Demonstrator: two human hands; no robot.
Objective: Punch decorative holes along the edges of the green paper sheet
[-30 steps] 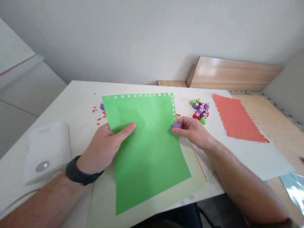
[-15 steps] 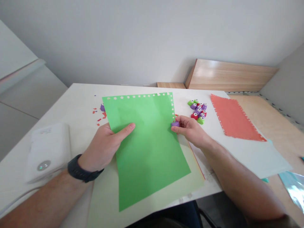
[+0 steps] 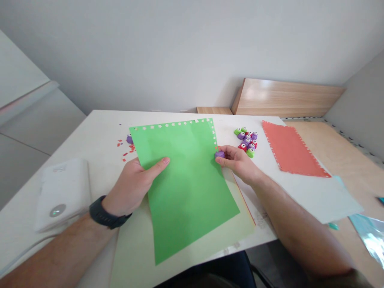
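Note:
A green paper sheet [image 3: 186, 192] lies on a pale yellow-green sheet [image 3: 135, 248], with small star-shaped holes along its far and right edges. My left hand [image 3: 132, 186] grips the sheet's left edge, thumb on top. My right hand [image 3: 237, 162] pinches a purple craft punch [image 3: 219, 154] at the sheet's right edge, and the punch sits on the paper margin. A black wristwatch [image 3: 103, 212] circles my left wrist.
On the white table [image 3: 90, 132] stand several colored craft punches [image 3: 246, 140], a salmon perforated sheet [image 3: 291, 150] on white paper [image 3: 324, 196], a purple punch [image 3: 129, 139], red paper scraps [image 3: 127, 149] and a white corded device [image 3: 61, 196]. Foil [image 3: 367, 236] lies at right.
The whole view has drifted slightly, so the scene sits a little further left and lower. Both hands keep the same hold on the green sheet and the purple punch.

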